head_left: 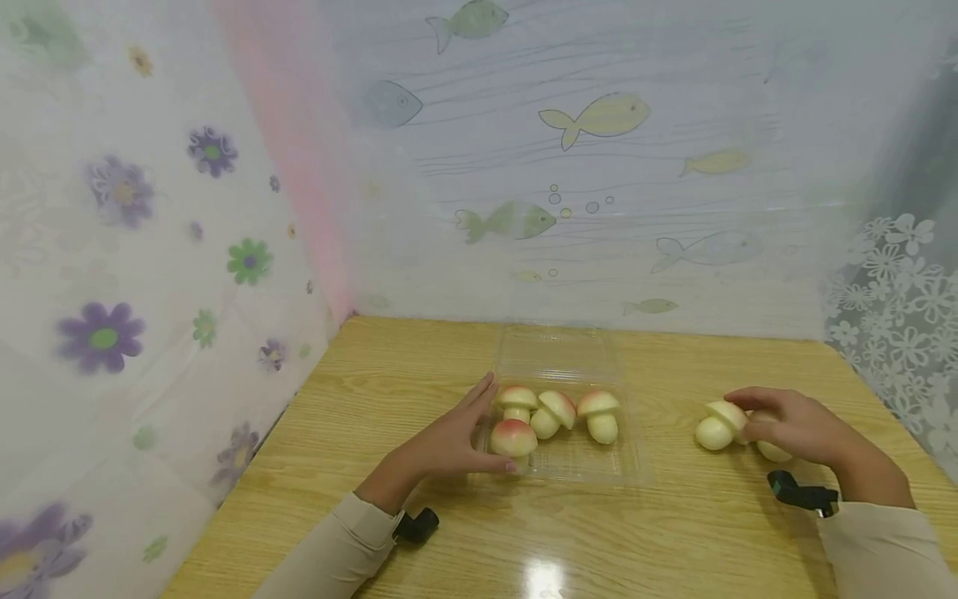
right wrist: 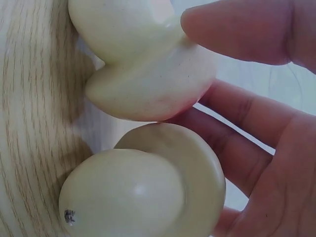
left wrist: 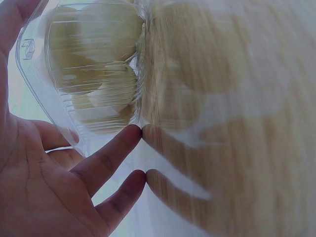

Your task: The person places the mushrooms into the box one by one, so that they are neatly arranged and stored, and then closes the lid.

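A clear plastic clamshell box (head_left: 572,464) holds several mushroom-shaped pieces with cream stems and pink-tinged caps, such as the mushroom (head_left: 599,406) on its right side. Along the box's left wall lies my left hand (head_left: 441,443), fingers spread and fairly straight; in the left wrist view two fingertips (left wrist: 129,136) rest on the table beside it. Off to the right, my right hand (head_left: 804,424) pinches the cap of one toy mushroom (right wrist: 148,81) between thumb and fingers. A second mushroom (right wrist: 123,192) sits right against it, under the palm, partly hidden by the hand in the head view.
The box's transparent lid (head_left: 557,353) lies folded back toward the rear wall. Wood-grain table (head_left: 389,358) spans the area, with a flowered sheet (head_left: 180,249) on the left and a fish-printed sheet (head_left: 464,150) behind. Black wrist mounts (head_left: 417,526) sit by both sleeves.
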`<action>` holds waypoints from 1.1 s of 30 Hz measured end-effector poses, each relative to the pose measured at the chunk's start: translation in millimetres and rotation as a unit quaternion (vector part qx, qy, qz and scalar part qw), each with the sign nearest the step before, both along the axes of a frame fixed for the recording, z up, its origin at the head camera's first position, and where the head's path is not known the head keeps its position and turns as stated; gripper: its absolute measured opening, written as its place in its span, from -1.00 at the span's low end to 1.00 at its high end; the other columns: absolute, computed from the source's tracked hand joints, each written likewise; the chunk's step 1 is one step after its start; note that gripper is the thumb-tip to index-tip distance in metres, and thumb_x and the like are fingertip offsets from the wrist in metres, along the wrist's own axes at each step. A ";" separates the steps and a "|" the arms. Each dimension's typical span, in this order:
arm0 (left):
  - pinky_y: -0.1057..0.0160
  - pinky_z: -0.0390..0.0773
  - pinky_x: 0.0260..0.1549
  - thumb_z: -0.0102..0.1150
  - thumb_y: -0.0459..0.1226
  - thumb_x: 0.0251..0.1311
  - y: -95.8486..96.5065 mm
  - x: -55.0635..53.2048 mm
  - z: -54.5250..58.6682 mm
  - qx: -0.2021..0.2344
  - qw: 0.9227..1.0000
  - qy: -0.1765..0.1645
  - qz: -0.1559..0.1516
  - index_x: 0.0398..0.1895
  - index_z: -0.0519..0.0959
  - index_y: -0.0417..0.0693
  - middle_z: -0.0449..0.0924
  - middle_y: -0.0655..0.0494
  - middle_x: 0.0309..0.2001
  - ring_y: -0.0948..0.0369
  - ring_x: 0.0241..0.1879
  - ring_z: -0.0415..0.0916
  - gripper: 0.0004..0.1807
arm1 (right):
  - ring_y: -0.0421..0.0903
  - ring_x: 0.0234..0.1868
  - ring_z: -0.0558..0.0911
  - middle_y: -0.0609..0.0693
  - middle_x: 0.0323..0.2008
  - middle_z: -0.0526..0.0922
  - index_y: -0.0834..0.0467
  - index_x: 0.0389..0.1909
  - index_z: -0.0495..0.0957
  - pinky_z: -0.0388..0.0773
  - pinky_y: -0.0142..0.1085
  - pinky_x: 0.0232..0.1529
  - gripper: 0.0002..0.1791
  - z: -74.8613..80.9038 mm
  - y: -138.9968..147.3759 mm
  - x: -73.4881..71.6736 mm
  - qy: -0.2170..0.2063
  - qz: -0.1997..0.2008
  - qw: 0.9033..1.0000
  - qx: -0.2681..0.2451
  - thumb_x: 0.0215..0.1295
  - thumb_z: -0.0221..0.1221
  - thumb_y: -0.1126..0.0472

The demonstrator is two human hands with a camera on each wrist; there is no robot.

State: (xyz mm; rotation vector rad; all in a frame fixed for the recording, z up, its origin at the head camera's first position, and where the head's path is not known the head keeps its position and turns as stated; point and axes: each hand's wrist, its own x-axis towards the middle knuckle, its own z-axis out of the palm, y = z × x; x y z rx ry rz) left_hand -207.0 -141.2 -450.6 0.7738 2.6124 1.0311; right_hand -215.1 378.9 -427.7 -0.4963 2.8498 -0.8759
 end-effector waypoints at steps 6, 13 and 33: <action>-0.23 0.20 0.48 0.42 0.41 -0.03 -0.3 -0.3 -0.2 -0.004 1.000 0.004 -0.001 0.70 -0.36 0.34 -0.51 0.28 0.70 0.11 0.66 -0.14 0.43 | 0.39 0.15 0.60 0.40 0.22 0.59 0.30 0.37 0.49 0.62 0.13 -0.13 -0.38 0.6 -0.2 0.6 -0.004 -0.007 1.000 -0.002 0.40 0.27 0.06; -0.20 0.18 0.50 0.42 0.42 -0.04 -0.3 0.2 0.2 -0.004 1.000 0.003 0.001 0.71 -0.34 0.24 -0.50 0.29 0.71 0.17 0.67 -0.29 0.46 | 0.38 0.15 0.59 0.34 0.21 0.62 0.26 0.35 0.52 0.60 0.08 -0.16 -0.37 0.2 1.3 0.1 0.009 -0.029 0.999 0.019 0.38 0.29 0.00; -0.21 0.16 0.51 0.43 0.41 -0.04 0.2 0.7 1.6 -0.003 1.000 0.004 -0.001 0.72 -0.33 0.22 -0.51 0.29 0.70 0.18 0.67 -0.33 0.46 | 0.51 0.17 0.57 0.44 0.27 0.53 0.19 0.34 0.53 0.64 0.20 -0.11 -0.36 8.6 -6.3 3.4 0.026 -0.064 0.998 0.007 0.42 0.29 -0.13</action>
